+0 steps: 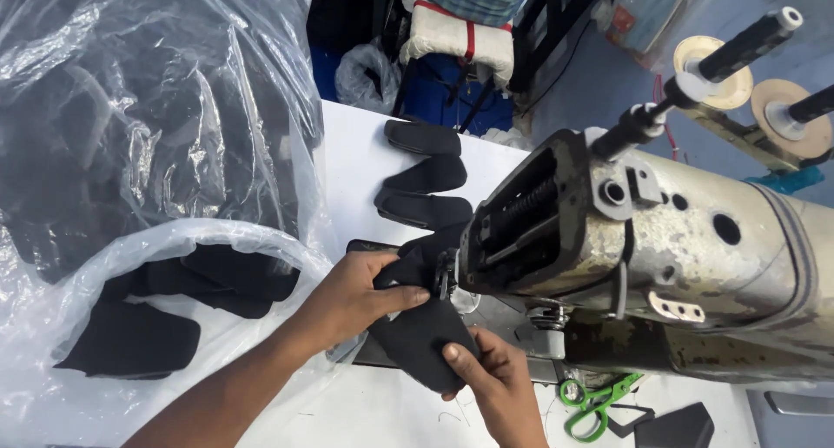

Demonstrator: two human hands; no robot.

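- A clear plastic bag [130,109] of black pieces sits at the tabletop's [356,144] left.
- The left hand [352,296] pinches a black fabric piece [417,339] at the sewing machine's [643,248] needle.
- The right hand [491,378] grips the fabric's near edge.
- Green scissors [595,400] lie beside it.

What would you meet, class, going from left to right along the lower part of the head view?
Clear plastic bag of black fabric pieces → left hand → black fabric piece held by both hands → right hand → green scissors → loose black fabric piece.
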